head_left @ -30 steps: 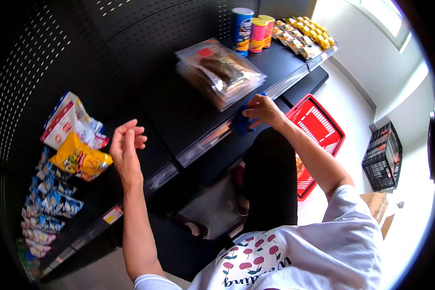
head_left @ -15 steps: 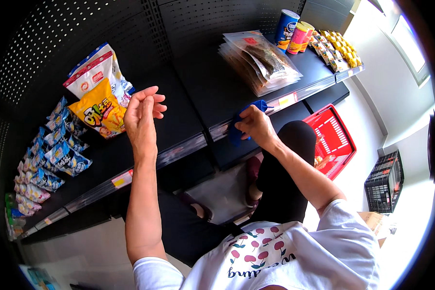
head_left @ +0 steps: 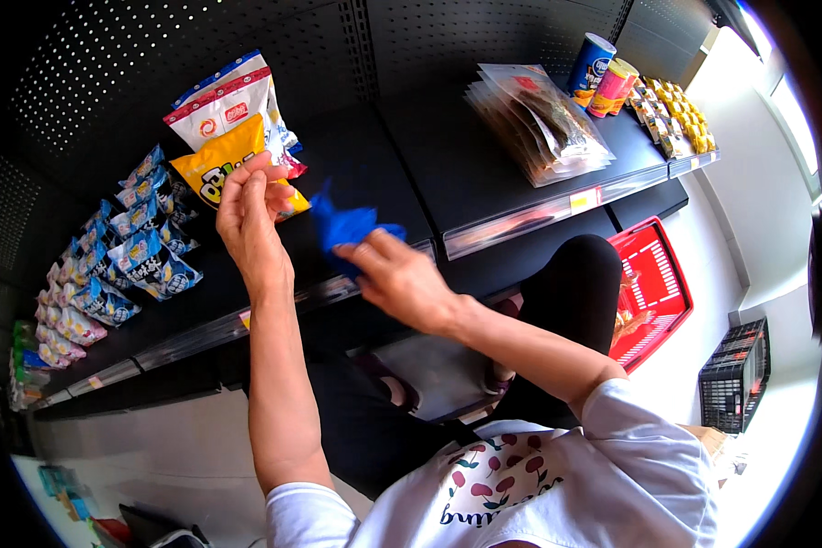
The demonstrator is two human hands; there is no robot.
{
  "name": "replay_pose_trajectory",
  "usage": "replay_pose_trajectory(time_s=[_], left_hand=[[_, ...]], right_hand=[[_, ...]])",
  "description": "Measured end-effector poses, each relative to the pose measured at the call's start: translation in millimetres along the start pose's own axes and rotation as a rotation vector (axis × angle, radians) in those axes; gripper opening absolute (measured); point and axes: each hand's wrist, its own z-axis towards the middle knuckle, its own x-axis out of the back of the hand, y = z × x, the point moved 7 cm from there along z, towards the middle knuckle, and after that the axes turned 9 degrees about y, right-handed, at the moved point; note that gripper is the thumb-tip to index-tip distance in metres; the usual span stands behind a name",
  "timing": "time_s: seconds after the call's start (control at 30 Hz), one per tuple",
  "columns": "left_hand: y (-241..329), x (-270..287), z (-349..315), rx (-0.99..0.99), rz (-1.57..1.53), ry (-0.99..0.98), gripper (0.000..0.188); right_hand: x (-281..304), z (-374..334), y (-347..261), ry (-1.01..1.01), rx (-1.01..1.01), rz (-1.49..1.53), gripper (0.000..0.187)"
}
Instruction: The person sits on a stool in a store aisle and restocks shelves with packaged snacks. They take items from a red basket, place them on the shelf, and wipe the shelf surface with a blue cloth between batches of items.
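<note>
My right hand grips a crumpled blue cloth over the front edge of the black shelf. Motion blurs this hand a little, and its fingers cover part of the cloth. Just left of the cloth, my left hand is raised with loosely curled fingers and nothing visible in them. It overlaps a yellow snack bag, partly hiding it; whether they touch I cannot tell. Behind that bag stands a white and red snack bag.
Small blue packets and pink packets line the left shelf. Flat clear packages, canisters and yellow packets sit on the right. A red basket and black crate rest on the floor.
My right hand has swung left and forward with the blue cloth, closer to my left hand. The view has shifted, and my left hand now covers more of the yellow bag.
</note>
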Motion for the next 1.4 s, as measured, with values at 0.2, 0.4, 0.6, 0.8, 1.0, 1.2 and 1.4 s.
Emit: replay_pose_trajectory(time_s=[0.2, 0.4, 0.6, 0.8, 1.0, 1.2, 1.4], left_hand=[[7, 8, 4, -0.064, -0.039, -0.027, 0.023], [8, 3, 3, -0.054, -0.068, -0.027, 0.022], [7, 5, 2, -0.055, -0.04, -0.02, 0.023], [6, 12, 8, -0.054, -0.101, 0.029, 0.022], [8, 4, 6, -0.013, -0.172, 0.03, 0.022], [9, 3, 3, 0.022, -0.213, 0.013, 0.022], [5, -35, -23, 0.115, -0.192, -0.138, 0.025]], right_hand=[[-60, -4, 9, -0.204, 0.057, -0.264, 0.051], [-29, -8, 28, -0.153, 0.048, -0.323, 0.042], [25, 7, 79, -0.093, -0.181, -0.289, 0.027], [109, 58, 75, 0.099, -0.187, -0.075, 0.03], [30, 25, 90, -0.279, 0.065, -0.312, 0.036], [-7, 30, 100, -0.227, 0.034, -0.388, 0.03], [-21, 81, 134, -0.249, 0.035, -0.516, 0.042]])
